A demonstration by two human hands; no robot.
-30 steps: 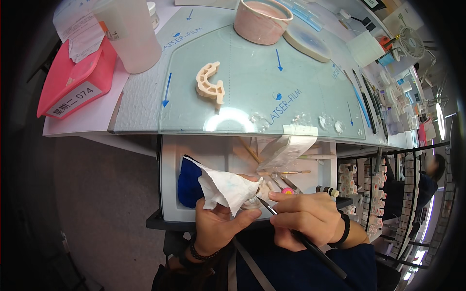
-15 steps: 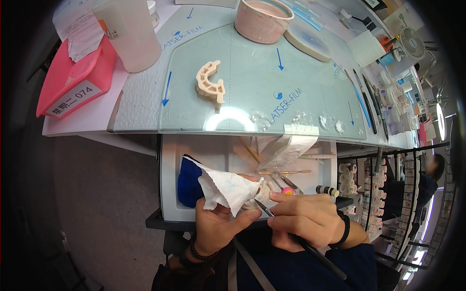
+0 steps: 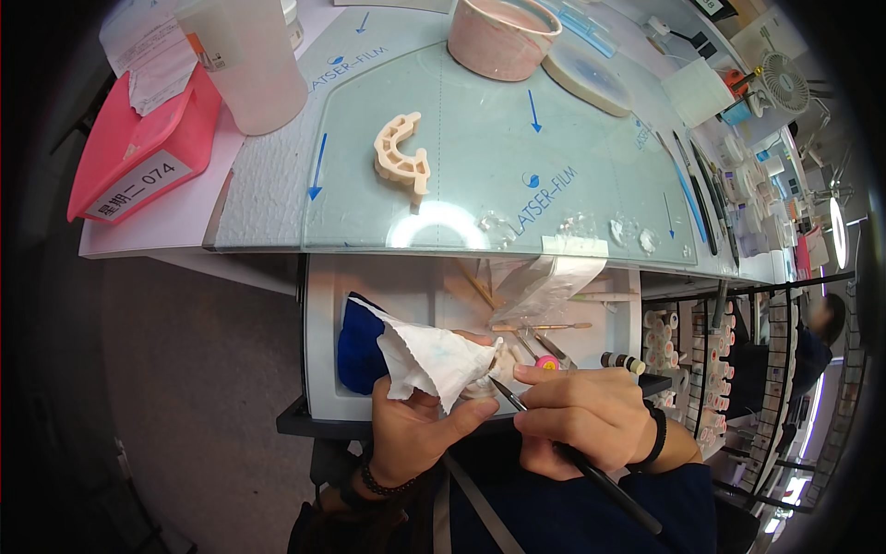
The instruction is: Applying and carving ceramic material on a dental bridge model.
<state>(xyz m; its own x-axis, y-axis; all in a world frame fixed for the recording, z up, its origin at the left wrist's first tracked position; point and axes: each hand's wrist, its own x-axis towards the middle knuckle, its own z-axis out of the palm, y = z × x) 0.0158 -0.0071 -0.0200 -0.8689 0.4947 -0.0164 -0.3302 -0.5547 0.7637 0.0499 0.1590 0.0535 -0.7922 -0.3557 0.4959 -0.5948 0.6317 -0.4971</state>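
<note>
Right hand (image 3: pixel 591 420) pinches a black-handled brush (image 3: pixel 606 487), long axis slanting up-left, tip at the pale piece (image 3: pixel 504 362) just left of that hand. Left hand (image 3: pixel 420 429) grips white tissue (image 3: pixel 425 355) and piece; tip contact unclear.

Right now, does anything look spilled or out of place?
Small whitish blobs dot the glass sheet near its front edge, possibly spilled residue; in the open drawer, tools lie loose at mixed angles.

Black-printed label (image 3: pixel 140 187) on pink tray (image 3: pixel 118 140), blue lettering (image 3: pixel 544 200) and arrows (image 3: pixel 535 126) across worktop (image 3: pixel 480 138)
</note>
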